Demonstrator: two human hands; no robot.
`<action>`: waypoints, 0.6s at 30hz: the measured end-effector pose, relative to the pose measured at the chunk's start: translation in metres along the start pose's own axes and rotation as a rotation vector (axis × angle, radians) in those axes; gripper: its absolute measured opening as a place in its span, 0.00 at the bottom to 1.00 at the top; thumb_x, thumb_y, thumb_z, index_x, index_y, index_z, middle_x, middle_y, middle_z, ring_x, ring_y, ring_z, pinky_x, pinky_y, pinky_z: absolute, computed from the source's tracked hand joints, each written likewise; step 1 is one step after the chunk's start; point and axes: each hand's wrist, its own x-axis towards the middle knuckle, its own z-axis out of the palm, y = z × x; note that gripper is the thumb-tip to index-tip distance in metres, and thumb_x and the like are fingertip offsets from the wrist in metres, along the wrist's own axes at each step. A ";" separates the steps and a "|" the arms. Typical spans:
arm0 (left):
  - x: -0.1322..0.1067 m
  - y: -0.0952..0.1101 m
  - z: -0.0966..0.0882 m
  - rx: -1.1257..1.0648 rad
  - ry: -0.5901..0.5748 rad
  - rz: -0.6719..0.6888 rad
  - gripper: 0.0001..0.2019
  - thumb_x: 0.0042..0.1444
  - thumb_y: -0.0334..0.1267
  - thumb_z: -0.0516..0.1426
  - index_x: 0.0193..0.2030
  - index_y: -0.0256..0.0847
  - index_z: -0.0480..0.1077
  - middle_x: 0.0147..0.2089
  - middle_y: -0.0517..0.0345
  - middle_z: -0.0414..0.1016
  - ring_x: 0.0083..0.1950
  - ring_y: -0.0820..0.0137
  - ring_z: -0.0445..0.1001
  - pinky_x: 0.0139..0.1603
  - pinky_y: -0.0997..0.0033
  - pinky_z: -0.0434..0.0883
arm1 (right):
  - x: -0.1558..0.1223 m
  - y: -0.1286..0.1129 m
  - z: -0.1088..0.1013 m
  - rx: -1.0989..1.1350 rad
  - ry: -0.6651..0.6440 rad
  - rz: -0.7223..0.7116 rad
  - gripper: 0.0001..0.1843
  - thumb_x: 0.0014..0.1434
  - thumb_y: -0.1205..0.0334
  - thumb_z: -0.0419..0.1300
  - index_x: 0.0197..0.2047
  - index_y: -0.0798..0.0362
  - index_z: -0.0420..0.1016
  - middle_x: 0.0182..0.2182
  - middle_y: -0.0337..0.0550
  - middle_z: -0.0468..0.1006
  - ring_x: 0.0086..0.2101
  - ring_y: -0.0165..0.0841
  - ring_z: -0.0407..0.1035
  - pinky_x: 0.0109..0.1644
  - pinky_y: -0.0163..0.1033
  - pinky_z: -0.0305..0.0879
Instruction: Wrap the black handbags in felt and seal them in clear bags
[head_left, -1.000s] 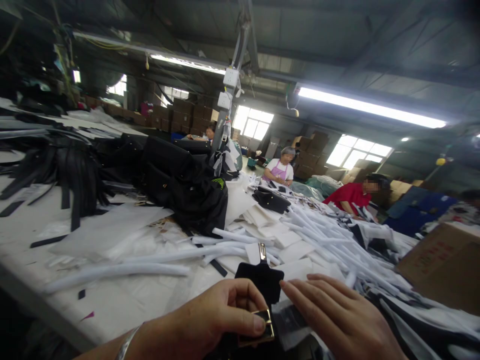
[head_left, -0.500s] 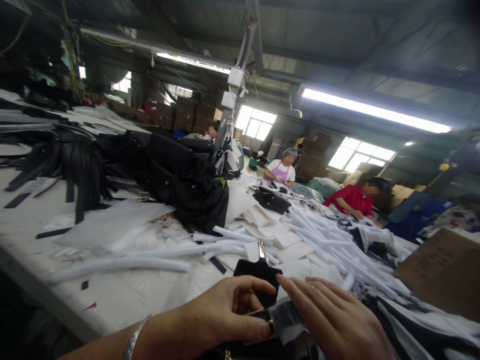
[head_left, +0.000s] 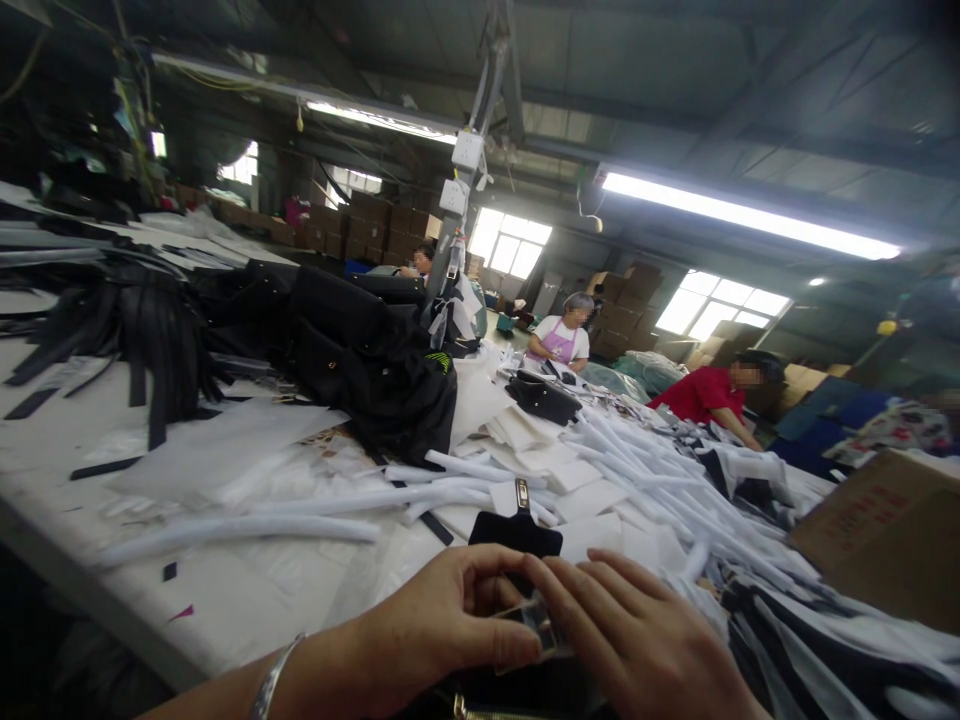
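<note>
My left hand (head_left: 442, 610), with a silver bracelet on its wrist, pinches a small gold-edged metal clasp between thumb and fingers. Clear plastic film (head_left: 550, 625) lies over the clasp's end. My right hand (head_left: 652, 625) reaches in from the right, its fingers long and close together, their tips against the film and my left fingertips; its thumb is hidden. Just beyond my hands is a black flap (head_left: 514, 535) with a narrow tab bearing a gold metal fitting (head_left: 522, 493). Dark material with a gold zip (head_left: 495, 714) shows below, mostly cut off.
White foam-like strips (head_left: 645, 480) and sheets cover the table (head_left: 67, 520). Black bags (head_left: 360, 340) are heaped at centre left beside hanging black straps (head_left: 154, 340). A cardboard box (head_left: 885, 540) stands at right. Several people are further back, one in red (head_left: 697, 395).
My right hand has moved left and its fingers have come down over the film, against my left fingertips. The film now wraps closer to the clasp. The person in red has shifted an arm.
</note>
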 end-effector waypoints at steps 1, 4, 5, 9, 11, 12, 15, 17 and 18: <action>0.000 -0.001 -0.001 0.007 0.030 0.009 0.21 0.48 0.39 0.72 0.49 0.38 0.76 0.37 0.59 0.75 0.38 0.72 0.71 0.40 0.74 0.64 | 0.000 -0.001 0.002 0.001 -0.010 0.005 0.22 0.72 0.73 0.41 0.52 0.61 0.76 0.42 0.46 0.85 0.38 0.35 0.78 0.45 0.44 0.73; 0.001 -0.005 -0.004 0.046 0.100 0.078 0.20 0.50 0.41 0.71 0.48 0.38 0.75 0.44 0.55 0.78 0.47 0.65 0.74 0.47 0.71 0.66 | 0.000 -0.001 0.008 0.025 -0.022 0.019 0.22 0.72 0.73 0.41 0.53 0.61 0.75 0.41 0.45 0.85 0.36 0.35 0.78 0.45 0.45 0.73; 0.001 -0.005 -0.005 0.067 0.109 0.086 0.20 0.52 0.43 0.70 0.48 0.38 0.75 0.46 0.54 0.78 0.49 0.64 0.74 0.48 0.69 0.66 | -0.001 0.000 0.009 0.033 -0.022 0.027 0.22 0.72 0.73 0.41 0.54 0.61 0.75 0.41 0.44 0.85 0.37 0.35 0.78 0.46 0.45 0.72; 0.001 0.000 -0.004 0.112 0.131 0.052 0.20 0.58 0.51 0.64 0.49 0.38 0.75 0.47 0.52 0.78 0.49 0.62 0.75 0.50 0.66 0.68 | -0.002 0.008 0.010 0.020 -0.027 0.060 0.21 0.73 0.73 0.42 0.57 0.60 0.74 0.43 0.43 0.84 0.37 0.35 0.79 0.47 0.45 0.71; 0.002 0.002 -0.001 0.076 0.155 0.029 0.20 0.57 0.52 0.65 0.47 0.37 0.74 0.44 0.53 0.78 0.45 0.64 0.75 0.46 0.68 0.68 | -0.003 0.012 0.008 0.003 -0.043 0.073 0.21 0.73 0.72 0.42 0.58 0.60 0.73 0.43 0.43 0.84 0.37 0.36 0.78 0.48 0.46 0.71; 0.003 0.002 0.000 0.050 0.170 0.012 0.20 0.55 0.51 0.66 0.45 0.37 0.74 0.41 0.54 0.78 0.41 0.66 0.75 0.42 0.71 0.67 | -0.004 0.014 0.007 -0.002 -0.046 0.077 0.21 0.73 0.72 0.42 0.59 0.61 0.72 0.43 0.44 0.84 0.37 0.36 0.78 0.48 0.46 0.71; 0.004 -0.001 0.002 -0.064 0.241 -0.033 0.17 0.53 0.47 0.68 0.37 0.37 0.71 0.31 0.59 0.73 0.32 0.73 0.69 0.33 0.76 0.62 | -0.005 0.017 0.004 -0.009 -0.047 0.092 0.21 0.74 0.70 0.42 0.60 0.62 0.72 0.44 0.46 0.84 0.38 0.36 0.78 0.48 0.46 0.72; 0.003 -0.004 0.003 -0.179 0.279 -0.043 0.15 0.54 0.45 0.67 0.36 0.39 0.68 0.28 0.62 0.70 0.29 0.75 0.65 0.31 0.76 0.59 | -0.006 0.018 0.003 0.003 -0.040 0.107 0.21 0.74 0.69 0.42 0.59 0.61 0.72 0.44 0.46 0.84 0.38 0.36 0.78 0.47 0.45 0.72; 0.002 -0.005 0.003 -0.212 0.282 -0.039 0.14 0.55 0.45 0.65 0.37 0.40 0.66 0.28 0.63 0.69 0.29 0.74 0.65 0.30 0.76 0.59 | -0.006 0.019 0.002 0.014 -0.034 0.115 0.22 0.75 0.68 0.41 0.58 0.61 0.73 0.43 0.46 0.84 0.38 0.36 0.78 0.46 0.45 0.73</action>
